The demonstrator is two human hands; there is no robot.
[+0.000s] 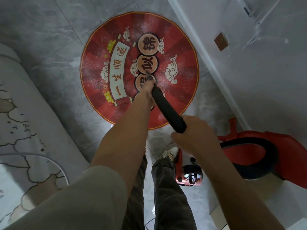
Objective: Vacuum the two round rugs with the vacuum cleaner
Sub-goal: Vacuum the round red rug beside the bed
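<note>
A round red rug (181,52) with cloud patterns and Chinese characters lies on the grey floor straight ahead. A black vacuum tube (166,108) slants across it, its narrow nozzle tip (148,75) touching the rug's middle. My left hand (147,89) grips the tube near the nozzle end. My right hand (194,131) grips the tube's rear end, where the black hose (259,145) loops back to the red vacuum cleaner body (292,156) on the floor at my right. A pale rug (25,130) with a gold crackle pattern shows at the left edge.
A white wall and baseboard (221,80) run diagonally along the right, close to the red rug. My feet (169,151) stand just behind the rug. A thin cable (149,221) lies on the floor near my legs.
</note>
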